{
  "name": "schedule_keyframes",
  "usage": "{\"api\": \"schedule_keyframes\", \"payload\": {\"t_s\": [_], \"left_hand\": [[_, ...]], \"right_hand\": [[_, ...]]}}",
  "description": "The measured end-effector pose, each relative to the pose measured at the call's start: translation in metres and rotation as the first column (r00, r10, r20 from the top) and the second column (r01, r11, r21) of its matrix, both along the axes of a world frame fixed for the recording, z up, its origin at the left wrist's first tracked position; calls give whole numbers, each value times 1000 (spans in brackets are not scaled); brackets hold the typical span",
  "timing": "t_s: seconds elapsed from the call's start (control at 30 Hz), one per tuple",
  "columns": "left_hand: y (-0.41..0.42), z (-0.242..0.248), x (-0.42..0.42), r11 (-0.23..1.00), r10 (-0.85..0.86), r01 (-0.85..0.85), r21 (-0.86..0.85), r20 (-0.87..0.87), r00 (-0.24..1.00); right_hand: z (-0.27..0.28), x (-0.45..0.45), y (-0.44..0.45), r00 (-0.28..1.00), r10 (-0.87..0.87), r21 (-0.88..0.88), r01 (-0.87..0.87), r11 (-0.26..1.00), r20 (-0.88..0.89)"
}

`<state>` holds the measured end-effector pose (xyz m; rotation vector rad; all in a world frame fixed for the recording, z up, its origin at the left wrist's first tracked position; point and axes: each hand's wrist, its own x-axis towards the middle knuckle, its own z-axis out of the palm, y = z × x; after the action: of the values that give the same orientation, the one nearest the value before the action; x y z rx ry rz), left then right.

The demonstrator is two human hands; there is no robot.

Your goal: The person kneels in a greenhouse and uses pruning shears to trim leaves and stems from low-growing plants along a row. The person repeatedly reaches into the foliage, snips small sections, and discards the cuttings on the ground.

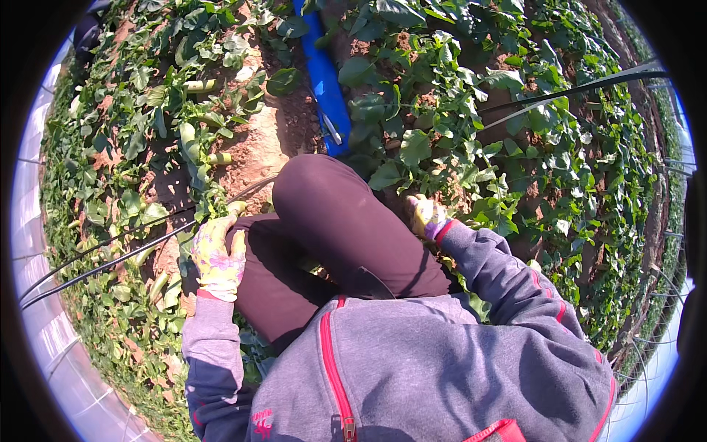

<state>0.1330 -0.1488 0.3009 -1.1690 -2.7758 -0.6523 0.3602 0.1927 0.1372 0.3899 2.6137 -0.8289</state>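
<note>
My left hand (219, 257), in a yellow floral glove, is beside my bent left leg, thumb apart from the fingers. Just beyond its fingertips lies the end of a pale green radish-like root (237, 207), partly hidden by leaves; contact is unclear. On the other side of my raised knee, my right hand (426, 216) wears a matching glove and reaches low into leafy plants (442, 171). Its fingers are curled, and whether they hold anything is hidden. More pale green roots (189, 141) lie among foliage at the left.
Ahead of my knee, a blue strip (326, 83) runs along the soil, with a slim white-ended tool (332, 131) on it. Bare earth (268, 132) shows between the rows. Dark lines (127, 257) cross the left side; black and white bands (585, 88) cross at right.
</note>
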Motion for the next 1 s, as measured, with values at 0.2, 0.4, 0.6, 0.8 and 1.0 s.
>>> {"api": "schedule_keyframes", "payload": {"t_s": [0.2, 0.4, 0.6, 0.8, 1.0], "left_hand": [[-7, 2, 4, 996, 22, -20, -86, 18, 1000], [-8, 0, 4, 999, 21, -21, -41, -5, 1000], [-6, -1, 4, 999, 39, -38, -35, 19, 999], [-8, -1, 3, 999, 40, -40, -31, 8, 999], [-11, -4, 2, 999, 18, -18, -30, 1, 1000]], "right_hand": [[-38, -42, -4, 867, 137, 264, -291, 920, 478], [-77, -46, 7, 826, 149, 250, -328, 911, 543], [-92, -37, 27, 844, 116, 220, -266, 939, 524], [-83, -33, 20, 845, 123, 222, -273, 936, 521], [-61, -29, -2, 839, 137, 253, -308, 917, 527]]}}
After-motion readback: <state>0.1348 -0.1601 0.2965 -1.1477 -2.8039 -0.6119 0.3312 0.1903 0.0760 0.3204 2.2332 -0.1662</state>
